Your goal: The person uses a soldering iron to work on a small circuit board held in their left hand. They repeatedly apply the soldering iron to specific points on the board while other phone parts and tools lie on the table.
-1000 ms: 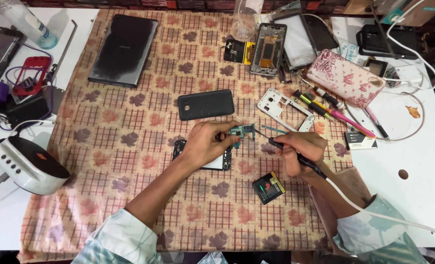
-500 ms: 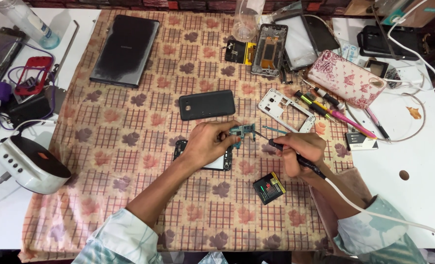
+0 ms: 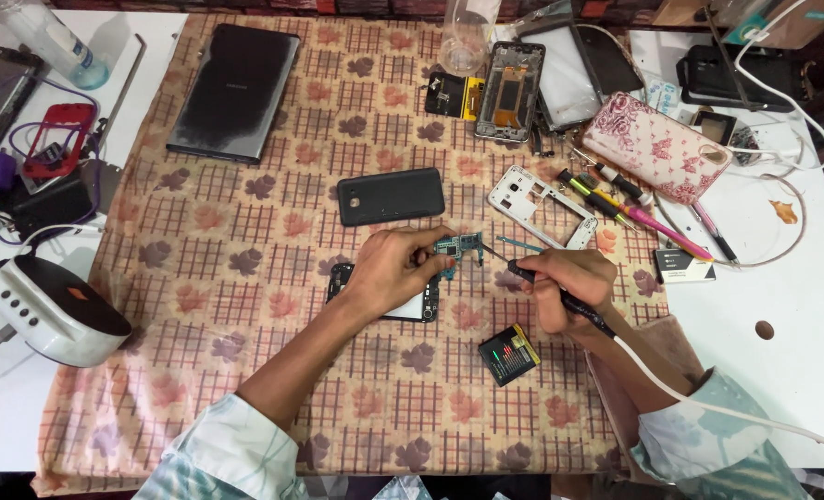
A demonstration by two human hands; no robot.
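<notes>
My left hand (image 3: 395, 268) pinches a small green-blue circuit board (image 3: 460, 248) just above a dismantled black phone (image 3: 382, 294) lying on the patterned cloth (image 3: 245, 278). My right hand (image 3: 569, 282) grips a black soldering iron (image 3: 560, 294) like a pen, its thin tip pointing left at the right end of the board. A white cable (image 3: 708, 407) runs from the iron past my right sleeve. A black battery (image 3: 509, 354) lies below the right hand.
A black phone back cover (image 3: 390, 195), a white phone frame (image 3: 534, 202), screwdrivers (image 3: 606, 196), a pink floral case (image 3: 657, 148), a large dark tablet (image 3: 236, 93), opened phone parts (image 3: 509, 91) and a white soldering station (image 3: 51, 310) surround the work spot.
</notes>
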